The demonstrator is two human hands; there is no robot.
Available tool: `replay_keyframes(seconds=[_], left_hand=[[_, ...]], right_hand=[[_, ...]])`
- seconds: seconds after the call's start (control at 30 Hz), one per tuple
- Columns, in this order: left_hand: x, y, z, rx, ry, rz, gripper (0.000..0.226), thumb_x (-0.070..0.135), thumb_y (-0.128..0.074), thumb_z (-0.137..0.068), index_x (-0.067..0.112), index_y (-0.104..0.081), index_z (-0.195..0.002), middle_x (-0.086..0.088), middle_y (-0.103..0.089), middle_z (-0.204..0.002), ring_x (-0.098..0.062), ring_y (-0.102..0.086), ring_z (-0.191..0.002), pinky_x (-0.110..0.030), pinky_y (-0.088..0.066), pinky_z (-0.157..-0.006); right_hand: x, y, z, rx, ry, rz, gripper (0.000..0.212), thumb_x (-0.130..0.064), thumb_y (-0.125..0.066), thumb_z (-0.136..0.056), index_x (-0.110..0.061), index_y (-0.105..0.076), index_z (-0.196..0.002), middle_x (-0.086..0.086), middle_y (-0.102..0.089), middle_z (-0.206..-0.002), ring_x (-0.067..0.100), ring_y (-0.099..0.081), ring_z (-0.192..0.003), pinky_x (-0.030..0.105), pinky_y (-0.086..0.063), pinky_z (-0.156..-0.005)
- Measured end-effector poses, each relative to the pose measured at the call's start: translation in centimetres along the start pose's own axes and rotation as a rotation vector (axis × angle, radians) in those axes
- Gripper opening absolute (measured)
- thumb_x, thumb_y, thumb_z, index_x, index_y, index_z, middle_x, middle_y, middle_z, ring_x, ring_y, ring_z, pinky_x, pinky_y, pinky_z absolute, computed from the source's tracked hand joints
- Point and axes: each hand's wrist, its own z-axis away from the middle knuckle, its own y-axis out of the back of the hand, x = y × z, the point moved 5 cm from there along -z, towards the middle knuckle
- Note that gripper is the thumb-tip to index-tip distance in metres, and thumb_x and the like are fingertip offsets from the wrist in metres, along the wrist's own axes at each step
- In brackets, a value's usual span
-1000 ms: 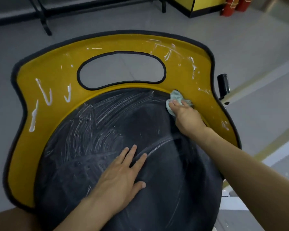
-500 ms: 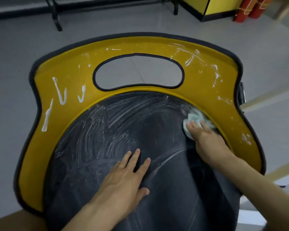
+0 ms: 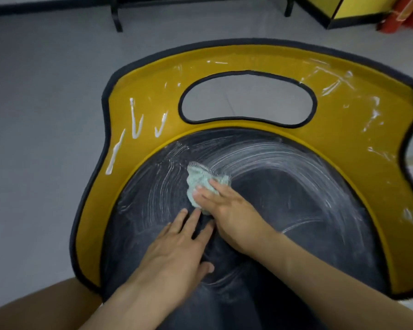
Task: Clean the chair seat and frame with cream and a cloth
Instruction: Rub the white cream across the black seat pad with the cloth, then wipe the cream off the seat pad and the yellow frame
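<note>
Grey floor [image 3: 45,115] lies all round the chair. The black seat [image 3: 284,198] is swept with thin white arcs of cream. The yellow frame [image 3: 343,110] curves round the seat's far side and carries smears, plus thick unspread cream lines [image 3: 135,125] beyond the seat's left edge.

The bunched pale cloth [image 3: 198,179] sits on the seat, left of its middle. The right hand [image 3: 231,217] presses it down, fingers [image 3: 215,189] laid nearly straight over it, not curled round. The left hand [image 3: 174,251] rests flat on the seat beside it, fingers [image 3: 179,220] spread and relaxed, touching the right hand.

Risks, as I judge them: with flat fingers only, the cloth may slide out on the slick cream; the hands are so close that a stroke may bump the bracing one; thick lines may dry before wiping.

No brand or writing is legible.
</note>
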Motion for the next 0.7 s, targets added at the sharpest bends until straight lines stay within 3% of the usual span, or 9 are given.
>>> replay_keyframes(seconds=[0.07,0.13,0.2,0.23,0.33,0.4,0.47,0.57,0.7], left_hand=[[0.4,-0.2,0.2,-0.001,-0.008,-0.015,0.081,0.054,-0.045,-0.101,0.032,0.005,-0.16,-0.001,0.023,-0.166,-0.023,0.02,-0.153,-0.037,-0.003,-0.125],[1.4,-0.2,0.2,-0.003,-0.029,-0.025,0.08,0.055,-0.045,-0.101,0.033,0.005,-0.16,0.0,0.024,-0.165,-0.022,0.02,-0.153,-0.037,-0.003,-0.125],[3.1,0.0,0.2,0.019,-0.067,-0.023,0.08,0.054,-0.045,-0.101,0.034,0.004,-0.16,0.001,0.023,-0.165,-0.021,0.02,-0.153,-0.036,-0.002,-0.126],[4.2,0.2,0.2,0.04,-0.091,-0.023,0.079,0.054,-0.045,-0.101,0.034,0.003,-0.161,0.001,0.023,-0.166,-0.02,0.02,-0.153,-0.036,-0.002,-0.125],[7.5,0.8,-0.1,0.114,-0.172,-0.022,0.076,0.053,-0.045,-0.102,0.036,0.001,-0.16,0.003,0.019,-0.167,-0.018,0.018,-0.153,-0.034,-0.004,-0.124],[9.8,1.6,-0.4,0.16,-0.215,-0.019,0.075,0.053,-0.044,-0.102,0.037,0.001,-0.16,0.005,0.016,-0.167,-0.015,0.017,-0.153,-0.033,-0.007,-0.123],[12.0,2.7,-0.6,0.211,-0.239,-0.019,0.073,0.054,-0.043,-0.102,0.039,0.001,-0.16,0.008,0.014,-0.168,-0.013,0.015,-0.153,-0.034,-0.014,-0.122],[14.8,4.8,-0.7,0.284,-0.254,-0.031,0.071,0.056,-0.041,-0.102,0.041,-0.001,-0.159,0.011,0.008,-0.168,-0.01,0.011,-0.154,-0.036,-0.023,-0.121],[20.4,9.0,-0.6,0.385,-0.326,-0.051,0.069,0.057,-0.041,-0.101,0.041,-0.008,-0.159,0.014,0.001,-0.168,-0.008,0.005,-0.154,-0.038,-0.029,-0.118]], right_hand=[[0.6,0.5,3.3,0.006,-0.02,0.011,0.071,-0.003,-0.078,-0.069,-0.012,-0.057,-0.136,0.002,-0.057,-0.141,0.03,-0.047,-0.135,0.044,-0.049,-0.101],[1.8,1.3,6.7,-0.02,-0.098,0.041,0.077,-0.007,-0.085,-0.058,-0.015,-0.062,-0.132,-0.002,-0.061,-0.136,0.025,-0.054,-0.13,0.039,-0.052,-0.099],[3.1,2.7,10.4,-0.052,-0.252,0.082,0.079,-0.013,-0.088,-0.054,-0.022,-0.065,-0.129,-0.008,-0.063,-0.132,0.018,-0.058,-0.124,0.023,-0.042,-0.099],[3.7,3.5,12.2,-0.047,-0.334,0.08,0.074,-0.013,-0.084,-0.062,-0.025,-0.062,-0.132,-0.012,-0.061,-0.135,0.016,-0.056,-0.127,0.018,-0.041,-0.096],[4.7,5.2,16.2,-0.051,-0.45,-0.004,0.051,-0.015,-0.054,-0.096,-0.031,-0.045,-0.143,-0.016,-0.04,-0.153,0.015,-0.033,-0.144,0.032,-0.049,-0.099],[4.6,6.3,17.5,-0.023,-0.443,-0.054,0.037,-0.028,-0.044,-0.099,-0.031,-0.049,-0.136,-0.014,-0.043,-0.149,0.018,-0.038,-0.14,0.041,-0.051,-0.096],[4.7,7.6,18.4,0.005,-0.436,-0.092,0.039,-0.039,-0.038,-0.094,-0.03,-0.054,-0.128,-0.01,-0.051,-0.139,0.019,-0.048,-0.128,0.043,-0.053,-0.09],[5.6,10.2,20.5,0.075,-0.464,-0.074,0.037,-0.036,-0.049,-0.096,-0.028,-0.057,-0.131,-0.006,-0.054,-0.14,0.02,-0.051,-0.128,0.044,-0.052,-0.094],[7.6,17.2,24.4,0.183,-0.533,0.002,0.045,-0.041,-0.049,-0.1,-0.031,-0.047,-0.144,-0.009,-0.042,-0.153,0.014,-0.036,-0.141,0.038,-0.042,-0.108]])
